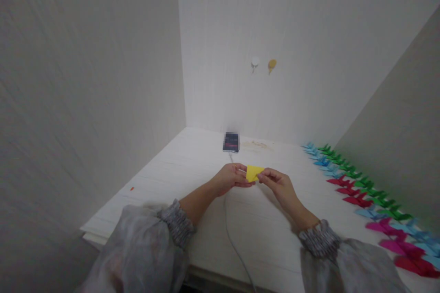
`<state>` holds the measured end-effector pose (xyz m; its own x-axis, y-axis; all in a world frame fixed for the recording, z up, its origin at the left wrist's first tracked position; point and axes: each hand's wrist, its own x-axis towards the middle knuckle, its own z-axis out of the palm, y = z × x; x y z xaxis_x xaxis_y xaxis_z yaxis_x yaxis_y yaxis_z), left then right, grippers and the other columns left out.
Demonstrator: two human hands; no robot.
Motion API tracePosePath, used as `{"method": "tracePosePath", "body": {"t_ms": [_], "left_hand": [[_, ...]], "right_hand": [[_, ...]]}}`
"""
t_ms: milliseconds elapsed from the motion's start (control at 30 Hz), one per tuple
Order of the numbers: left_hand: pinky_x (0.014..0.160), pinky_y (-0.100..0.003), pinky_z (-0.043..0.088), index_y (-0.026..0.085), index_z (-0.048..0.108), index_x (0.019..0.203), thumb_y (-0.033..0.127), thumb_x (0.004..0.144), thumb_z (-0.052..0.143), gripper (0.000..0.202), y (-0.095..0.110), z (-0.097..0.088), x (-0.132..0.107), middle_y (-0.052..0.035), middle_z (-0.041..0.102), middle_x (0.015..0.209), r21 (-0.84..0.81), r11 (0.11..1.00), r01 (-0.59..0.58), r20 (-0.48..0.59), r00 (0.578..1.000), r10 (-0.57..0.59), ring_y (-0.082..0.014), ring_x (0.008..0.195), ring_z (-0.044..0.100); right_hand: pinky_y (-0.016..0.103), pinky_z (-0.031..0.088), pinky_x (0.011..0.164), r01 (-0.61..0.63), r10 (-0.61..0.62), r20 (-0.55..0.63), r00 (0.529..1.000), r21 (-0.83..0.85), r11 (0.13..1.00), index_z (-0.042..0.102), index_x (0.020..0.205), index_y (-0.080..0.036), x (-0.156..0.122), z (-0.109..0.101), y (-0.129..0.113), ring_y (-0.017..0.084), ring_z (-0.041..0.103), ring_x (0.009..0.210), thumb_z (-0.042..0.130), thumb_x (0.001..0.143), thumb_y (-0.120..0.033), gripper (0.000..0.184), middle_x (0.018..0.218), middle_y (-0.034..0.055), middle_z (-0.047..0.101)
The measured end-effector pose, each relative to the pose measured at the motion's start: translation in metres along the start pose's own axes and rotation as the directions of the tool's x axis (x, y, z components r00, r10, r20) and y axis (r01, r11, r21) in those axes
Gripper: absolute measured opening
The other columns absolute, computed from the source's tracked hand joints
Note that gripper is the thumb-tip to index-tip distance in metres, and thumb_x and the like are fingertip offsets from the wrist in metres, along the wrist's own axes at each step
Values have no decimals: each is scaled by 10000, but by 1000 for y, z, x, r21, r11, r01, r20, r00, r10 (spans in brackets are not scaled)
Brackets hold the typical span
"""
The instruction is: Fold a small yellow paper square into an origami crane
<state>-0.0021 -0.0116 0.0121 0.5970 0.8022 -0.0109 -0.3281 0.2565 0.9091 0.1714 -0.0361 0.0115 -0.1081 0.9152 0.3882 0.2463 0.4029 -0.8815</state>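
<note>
A small folded piece of yellow paper (253,172) is held above the white table (165,178), near its middle. My left hand (231,178) pinches its left edge with thumb and fingers. My right hand (279,184) pinches its right edge. Both arms wear loose grey sleeves with gathered cuffs.
A dark phone (231,142) stands at the back of the table, with a grey cable (231,233) running from it toward me. Several folded paper shapes (360,194) in blue, green, red and pink lie in rows along the right edge. Two round hooks (263,64) stick on the back wall. Walls close in left and right.
</note>
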Motion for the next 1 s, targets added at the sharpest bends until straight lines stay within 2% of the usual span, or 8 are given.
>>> {"method": "tracePosePath", "body": {"t_ms": [133,333,600,700,1000], "left_hand": [[772,-348,439,128,463,854,46,507,658,407,3,3,-3,-62,641,750,11,1000,7,27,1000,-7,-173,710,616],[753,-365,442,129,433,876,62,524,659,424,7,7,-5,-83,637,760,21,1000,-4,25,1000,4,-183,725,613],[713,-353,462,124,429,862,134,541,682,409,6,7,-6,-91,632,750,47,999,0,-12,1000,1,-184,707,615],[682,-338,472,120,434,840,151,508,707,431,3,7,-4,-93,633,732,71,997,5,-30,1000,-3,-180,686,615],[672,-306,479,135,440,803,132,468,720,437,1,6,-4,-50,629,690,81,997,-1,-45,999,4,-154,669,615]], "right_hand": [[239,388,543,-39,39,-43,998,-4,999,559,619,-160,-1,2,1,114,489,552,578,663,-355,201,566,-10,542],[234,377,513,-19,18,-106,994,-10,1000,538,632,-159,-2,4,-1,109,479,529,588,653,-367,215,570,-6,546],[234,367,488,-36,29,-107,994,-60,998,531,616,-165,-3,7,-5,113,473,511,579,652,-387,230,551,-4,542],[233,359,474,-50,42,-115,992,-63,997,529,609,-167,-3,8,-6,113,468,498,580,645,-396,238,545,-4,545],[229,361,464,-97,95,-128,987,-8,995,528,592,-159,-3,11,-9,101,460,477,600,619,-399,252,523,-10,535]]}}
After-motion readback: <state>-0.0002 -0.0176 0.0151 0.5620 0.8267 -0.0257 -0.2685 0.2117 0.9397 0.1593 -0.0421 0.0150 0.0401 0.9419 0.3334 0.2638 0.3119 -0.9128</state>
